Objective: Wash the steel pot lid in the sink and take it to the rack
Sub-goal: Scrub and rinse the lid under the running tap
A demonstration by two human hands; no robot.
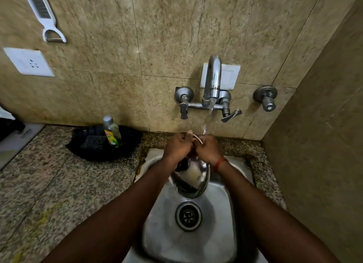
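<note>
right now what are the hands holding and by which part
Both hands hold the steel pot lid by its upper rim under the running tap: left hand on the left edge, right hand on the right edge.

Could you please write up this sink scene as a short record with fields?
Held item: round steel pot lid, tilted over the steel sink
Left hand: gripping the lid's upper rim
Right hand: gripping the upper rim beside it
Water: running from the chrome wall tap onto the hands
Drain: open, uncovered
Counter: speckled granite counter with a green dish-soap bottle in a black tray
Rack: not in view
</note>
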